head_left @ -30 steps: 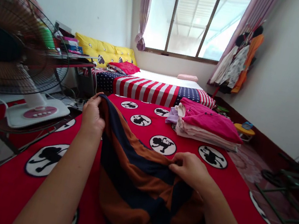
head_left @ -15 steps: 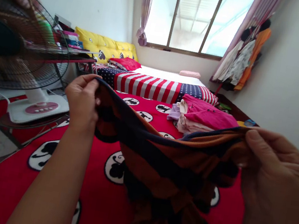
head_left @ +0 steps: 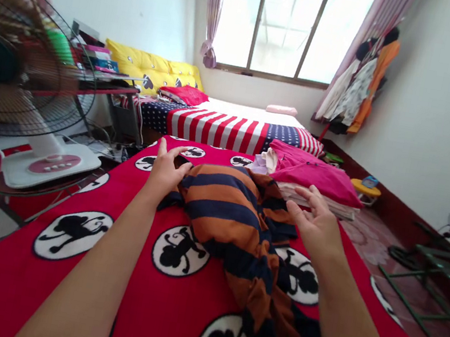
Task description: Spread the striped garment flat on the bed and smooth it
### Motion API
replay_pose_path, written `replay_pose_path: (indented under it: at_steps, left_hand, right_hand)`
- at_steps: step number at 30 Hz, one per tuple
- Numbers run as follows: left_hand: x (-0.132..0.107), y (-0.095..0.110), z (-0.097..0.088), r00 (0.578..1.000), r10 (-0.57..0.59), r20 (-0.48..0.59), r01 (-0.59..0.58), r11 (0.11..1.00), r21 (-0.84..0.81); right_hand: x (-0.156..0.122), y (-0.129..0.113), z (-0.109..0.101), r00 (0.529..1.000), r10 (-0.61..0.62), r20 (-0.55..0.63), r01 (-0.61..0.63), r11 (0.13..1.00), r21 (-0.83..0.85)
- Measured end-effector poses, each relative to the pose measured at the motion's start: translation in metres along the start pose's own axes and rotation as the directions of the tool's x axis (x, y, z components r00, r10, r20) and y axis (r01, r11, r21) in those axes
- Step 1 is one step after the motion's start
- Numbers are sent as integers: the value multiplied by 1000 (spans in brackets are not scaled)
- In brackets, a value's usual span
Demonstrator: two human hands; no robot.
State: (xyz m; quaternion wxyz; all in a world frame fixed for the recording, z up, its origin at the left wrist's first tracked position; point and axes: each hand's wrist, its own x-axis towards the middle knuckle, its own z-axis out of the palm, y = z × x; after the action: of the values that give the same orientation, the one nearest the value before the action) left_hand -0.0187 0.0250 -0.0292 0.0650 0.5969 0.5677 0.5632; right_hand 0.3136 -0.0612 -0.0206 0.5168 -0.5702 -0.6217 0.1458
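An orange and navy striped shirt (head_left: 226,195) lies on the red blanket (head_left: 163,320), its upper part spread out and its lower part bunched and twisted toward me. My left hand (head_left: 167,171) is at the shirt's upper left, fingers apart, touching or just above the cloth. Over the right sleeve side hovers my right hand (head_left: 316,216), fingers spread and holding nothing. Just beyond that hand sits a stack of folded clothes with a bright pink garment (head_left: 315,175) on top.
At left a fan (head_left: 51,155) stands on a round stool beside a cluttered desk. Farther back is a bed with a striped, starred cover (head_left: 218,129). To the right are a yellow stool (head_left: 365,188), a green metal rack (head_left: 441,276) and clothes hanging by the window (head_left: 284,28).
Both hands have let go of the shirt's edge. The shirt, held up and stretched before, now lies on the blanket. My right hand has moved left and farther away.
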Motion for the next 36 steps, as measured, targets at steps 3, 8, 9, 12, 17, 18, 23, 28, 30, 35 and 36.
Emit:
replay_pose_path:
  at_steps: [3,8,9,12,17,18,23,28,30,35,36]
  left_hand:
    - [-2,9,-4,1000,17,-20,-17,1000,-19]
    - [-18,42,0,996,8,92,4,992,-127]
    - [-25,48,3,987,9,158,12,991,-130]
    - [-47,63,12,929,53,365,-28,997,-73]
    - [-82,70,1,695,-63,716,-47,990,133]
    - [-88,68,-3,636,-104,765,-56,982,180]
    - [-120,54,-22,589,-101,802,-217,936,278]
    - [-149,54,-19,644,2,765,-304,919,253]
    - [-155,53,-13,673,28,739,-274,938,214]
    - [-157,52,11,707,98,700,-135,991,-2]
    - [-157,54,17,726,92,682,-42,995,-90]
  right_hand:
    - [-7,-23,-4,999,9,41,-15,988,156]
    - [-29,-76,-11,988,-24,153,-19,961,275]
    - [-34,-85,-12,986,-57,154,12,961,278]
    - [-47,-104,-17,974,-143,174,89,955,283]
    - [-54,-117,-21,956,-160,247,74,943,326]
    - [-54,-118,-22,943,-165,290,71,949,308]
    - [-76,-108,-29,728,-162,666,341,928,-148]
    - [-130,-69,-21,607,40,794,536,717,-446]
    - [-139,-50,-15,668,53,743,514,689,-511]
    - [-114,-31,-12,814,36,580,238,890,-389]
    - [-107,-34,-13,833,35,553,123,961,-246]
